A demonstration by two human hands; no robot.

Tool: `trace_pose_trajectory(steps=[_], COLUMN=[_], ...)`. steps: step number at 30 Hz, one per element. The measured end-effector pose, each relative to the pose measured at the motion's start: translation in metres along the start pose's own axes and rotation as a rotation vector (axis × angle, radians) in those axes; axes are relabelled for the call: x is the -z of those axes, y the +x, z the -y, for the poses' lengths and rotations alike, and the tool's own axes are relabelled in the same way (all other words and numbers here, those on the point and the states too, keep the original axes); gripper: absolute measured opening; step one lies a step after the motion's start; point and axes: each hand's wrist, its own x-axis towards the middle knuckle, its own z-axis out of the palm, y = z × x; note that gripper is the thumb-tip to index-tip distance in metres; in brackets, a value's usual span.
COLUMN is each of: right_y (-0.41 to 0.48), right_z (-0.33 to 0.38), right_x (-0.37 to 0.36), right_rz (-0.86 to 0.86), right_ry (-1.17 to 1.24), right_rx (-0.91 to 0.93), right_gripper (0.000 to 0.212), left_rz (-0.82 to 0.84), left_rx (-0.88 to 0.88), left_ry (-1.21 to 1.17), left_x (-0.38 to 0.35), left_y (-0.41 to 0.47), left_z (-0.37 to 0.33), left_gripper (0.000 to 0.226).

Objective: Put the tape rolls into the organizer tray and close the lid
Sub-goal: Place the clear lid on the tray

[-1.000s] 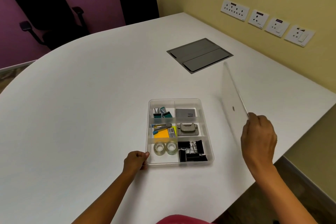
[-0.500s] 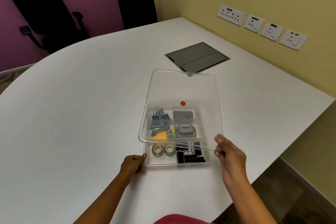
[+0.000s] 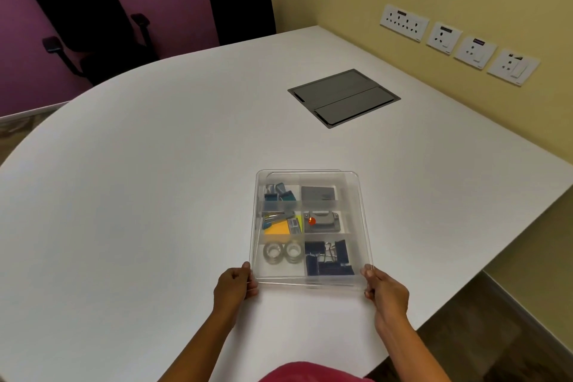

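Clear plastic is seen everywhere at the organizer tray (image 3: 310,226), the landmark here: its lid (image 3: 352,205) is laid over it, slightly askew, the far edge offset from the tray's rim. The tape rolls (image 3: 282,252) are lodged side by side in the tray's near-left compartment, under the lid. The near-left corner is pinched by the fingers of the left hand (image 3: 235,285); the near-right corner is pinched by those of the right hand (image 3: 386,293).

A failed closure is judged the main risk: if the lid is pressed down while misaligned, one edge could ride over the rim and spring back, or the light tray could be slid on the smooth white bench (image 3: 155,195).

Beyond the tray, a grey cable hatch (image 3: 344,98) is set into the bench; farther off, wall sockets (image 3: 459,43) and two black chairs (image 3: 240,6) are seen.
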Motion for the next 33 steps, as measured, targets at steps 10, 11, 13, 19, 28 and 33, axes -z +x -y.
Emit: trace_pose_trajectory(steps=[10,11,13,19,28,33], right_y=[0.012,0.014,0.015,0.013,0.028,0.039], right_z=[0.011,0.012,0.012,0.008,0.026,0.031], right_x=[-0.004,-0.004,-0.007,-0.018,-0.007,-0.001], right_rz=[-0.024,-0.033,-0.079,-0.157,0.039,0.219], right_ry=[-0.471,-0.454,-0.403,-0.342,-0.411,-0.384], right_rx=[0.282,0.254,0.209,0.236,0.104,-0.041], right_gripper=[0.019,0.019,0.018,0.014,0.013,0.006], left_rz=[-0.033,-0.035,-0.051,-0.113,-0.088,-0.027], left_rx=[-0.058,-0.068,-0.086,-0.092,-0.042,0.011], left_ry=[0.175,0.185,0.196,0.177,0.162,0.161], left_x=[0.005,0.004,0.002,0.0,0.002,0.0], left_y=[0.001,0.0,-0.001,-0.001,0.003,0.007], left_z=[-0.003,-0.003,-0.002,0.0,-0.005,-0.005], left_gripper=[0.018,0.017,0.016,0.02,0.022,0.021])
